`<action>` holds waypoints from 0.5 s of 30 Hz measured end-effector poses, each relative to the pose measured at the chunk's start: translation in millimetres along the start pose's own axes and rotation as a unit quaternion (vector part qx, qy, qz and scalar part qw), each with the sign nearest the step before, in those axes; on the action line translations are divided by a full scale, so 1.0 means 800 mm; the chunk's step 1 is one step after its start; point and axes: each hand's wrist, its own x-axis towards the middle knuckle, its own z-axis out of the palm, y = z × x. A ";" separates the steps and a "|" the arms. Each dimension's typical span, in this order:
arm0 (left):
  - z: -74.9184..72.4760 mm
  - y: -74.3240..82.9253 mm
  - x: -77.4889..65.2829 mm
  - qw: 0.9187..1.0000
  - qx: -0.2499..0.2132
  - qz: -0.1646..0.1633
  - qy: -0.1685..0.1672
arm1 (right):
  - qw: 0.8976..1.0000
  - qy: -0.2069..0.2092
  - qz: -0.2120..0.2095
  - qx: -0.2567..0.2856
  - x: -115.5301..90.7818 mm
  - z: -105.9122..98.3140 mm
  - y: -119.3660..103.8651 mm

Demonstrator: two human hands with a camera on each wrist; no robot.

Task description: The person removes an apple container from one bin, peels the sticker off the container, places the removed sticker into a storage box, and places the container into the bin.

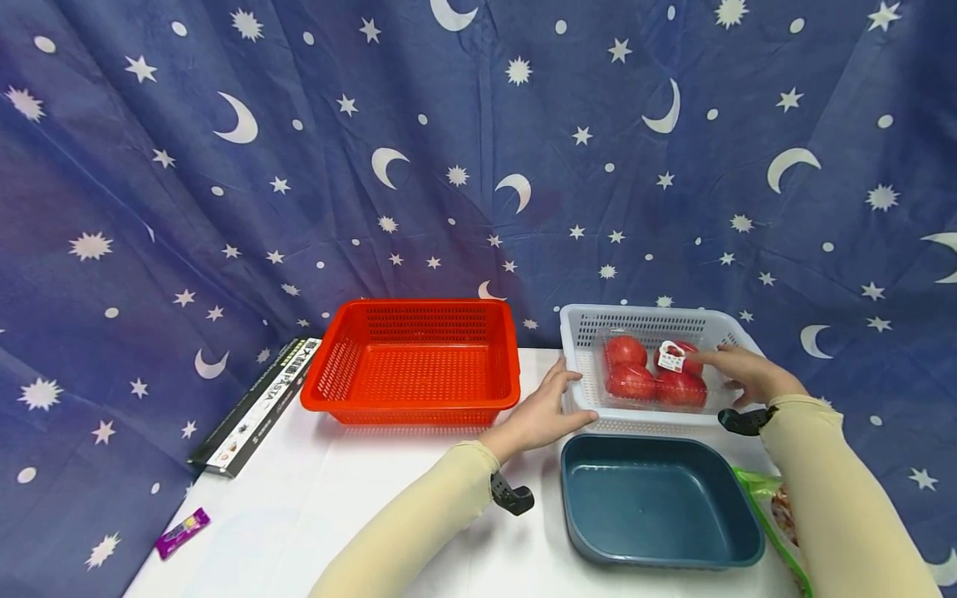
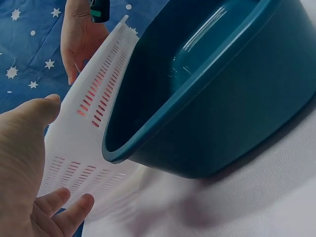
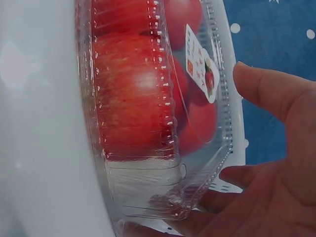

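Observation:
A clear plastic box of red apples (image 1: 631, 382) with a white label sits inside the white basket (image 1: 579, 311). My right hand (image 1: 755, 375) reaches over the basket's right end. In the right wrist view its fingertips (image 3: 205, 201) lie right at the corner of the apple box (image 3: 143, 187), while the other digits are spread apart. At the basket's left end is my left hand (image 1: 534, 419), thumb and fingers spread. The left wrist view shows those fingers (image 2: 76, 212) beside the basket's perforated wall (image 2: 74, 143).
A dark teal basin (image 1: 658, 561) stands just in front of the white basket. Left of it is a red basket (image 1: 411, 407). A long pasta box (image 1: 257, 407) and a purple packet (image 1: 183, 533) lie farther left. A green-edged bag (image 1: 777, 511) is partly hidden by my right sleeve.

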 end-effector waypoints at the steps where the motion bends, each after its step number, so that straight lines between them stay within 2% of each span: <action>1: 0.001 0.000 0.001 1.000 -0.002 -0.001 -0.001 | 1.000 -0.004 0.000 0.001 0.001 0.000 0.000; 8: 0.004 -0.001 0.004 1.000 -0.023 -0.013 -0.001 | 0.999 -0.018 0.029 0.004 0.007 -0.003 0.005; 15: 0.012 -0.003 0.010 0.997 -0.071 -0.014 0.010 | 0.999 -0.017 0.038 -0.006 0.014 -0.006 0.008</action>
